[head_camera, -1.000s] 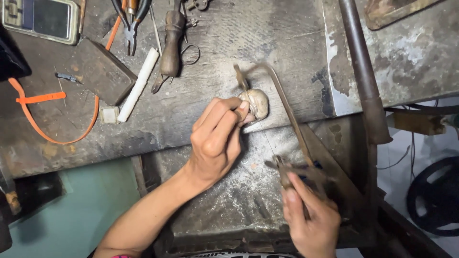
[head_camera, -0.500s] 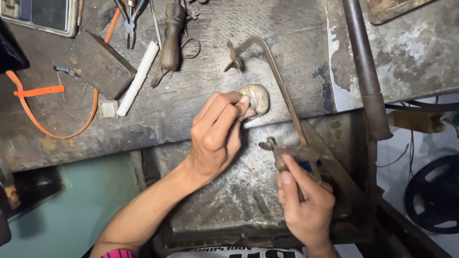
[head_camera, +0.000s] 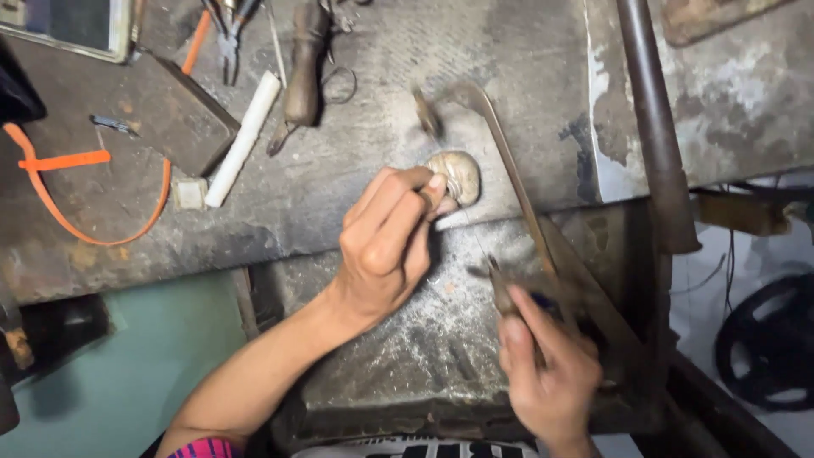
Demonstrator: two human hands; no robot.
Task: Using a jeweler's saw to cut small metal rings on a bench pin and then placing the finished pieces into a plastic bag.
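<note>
Pale stone (head_camera: 458, 176) pinched (left hand (head_camera: 386, 246)), right hand (head_camera: 551, 373) gripping saw (head_camera: 509, 170)

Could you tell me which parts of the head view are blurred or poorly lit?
Head view: the saw frame is motion-smeared, and the right hand on its handle is soft; the left hand and the pale stone it pins on the bench are sharper. Light is dim and uneven, the lower left corner falling into shadow.

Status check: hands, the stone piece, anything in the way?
Left hand pins pale rounded piece on bench edge. Right hand grips saw frame handle. Nothing blocking the cut.
</note>
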